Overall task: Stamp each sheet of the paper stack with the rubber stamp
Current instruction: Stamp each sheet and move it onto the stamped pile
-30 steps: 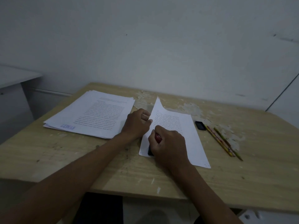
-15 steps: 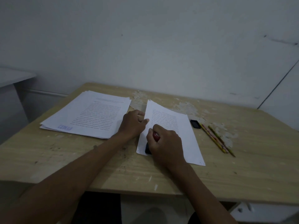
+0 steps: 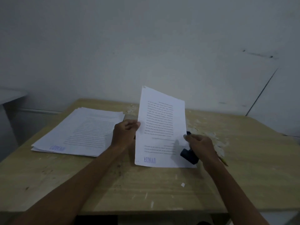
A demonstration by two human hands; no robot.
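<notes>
grip: left hand (image 3: 125, 133) pinches the sheet (image 3: 162, 127) at its left edge, right hand (image 3: 200, 146) is wrapped around the rubber stamp (image 3: 189, 155) and pinches the right edge too
change: half a sec ago the stamp was pressed on the bottom left corner, now it's off and the sheet is lifted, tilted up
mark: blue stamp mark (image 3: 149, 160) on that corner, looks clean
where next: probably onto the stamped pile (image 3: 81, 132) on the left of the table (image 3: 146, 192)
watch: wet ink could smear
</notes>
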